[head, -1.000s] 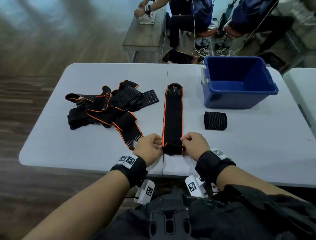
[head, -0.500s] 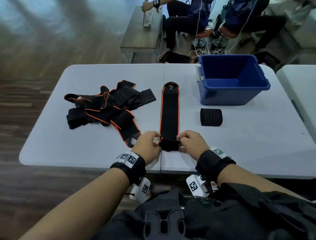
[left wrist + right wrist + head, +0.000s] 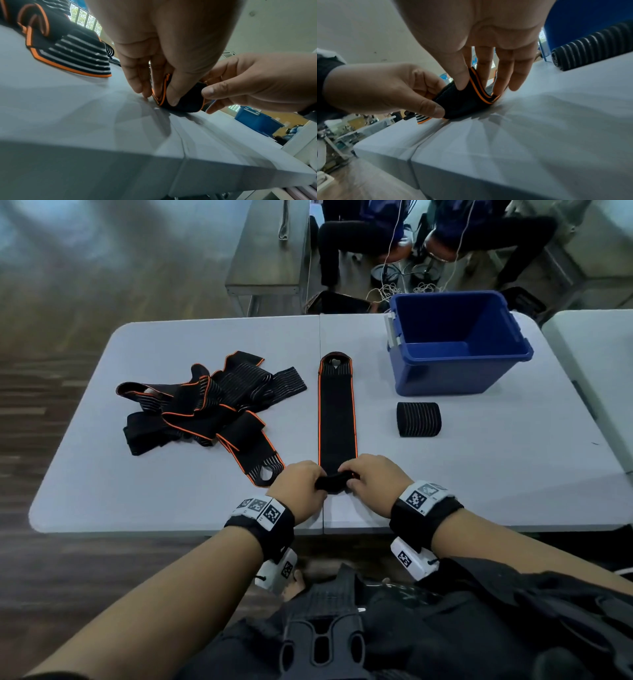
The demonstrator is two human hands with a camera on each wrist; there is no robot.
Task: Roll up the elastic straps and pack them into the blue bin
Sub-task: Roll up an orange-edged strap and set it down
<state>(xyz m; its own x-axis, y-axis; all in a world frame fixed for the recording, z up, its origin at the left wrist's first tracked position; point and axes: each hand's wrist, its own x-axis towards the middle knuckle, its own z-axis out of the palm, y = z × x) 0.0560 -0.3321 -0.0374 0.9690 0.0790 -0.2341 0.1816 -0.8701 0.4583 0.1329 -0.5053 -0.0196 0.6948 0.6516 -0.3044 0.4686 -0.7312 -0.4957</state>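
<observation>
A long black strap with orange edging [image 3: 336, 412] lies straight along the middle of the white table [image 3: 171, 501]. Its near end is curled into a small roll [image 3: 334, 483] [image 3: 181, 100] [image 3: 462, 104]. My left hand [image 3: 301, 484] [image 3: 159, 65] pinches the roll's left side between thumb and fingers. My right hand [image 3: 371, 479] [image 3: 488, 60] pinches the right side the same way. A finished striped roll [image 3: 418, 419] [image 3: 592, 50] lies in front of the blue bin [image 3: 455, 340] [image 3: 257, 120], which stands at the far right of the table.
A tangled pile of several black and orange straps [image 3: 205, 405] [image 3: 65, 44] covers the table's left half. A second white table [image 3: 596, 364] adjoins on the right. Behind stand a grey bench [image 3: 270, 251] and seated people with cables on the floor.
Both hands have turned the strap's near end over and moved a little away from me along it, so the roll is slightly thicker. The camera has tilted downward.
</observation>
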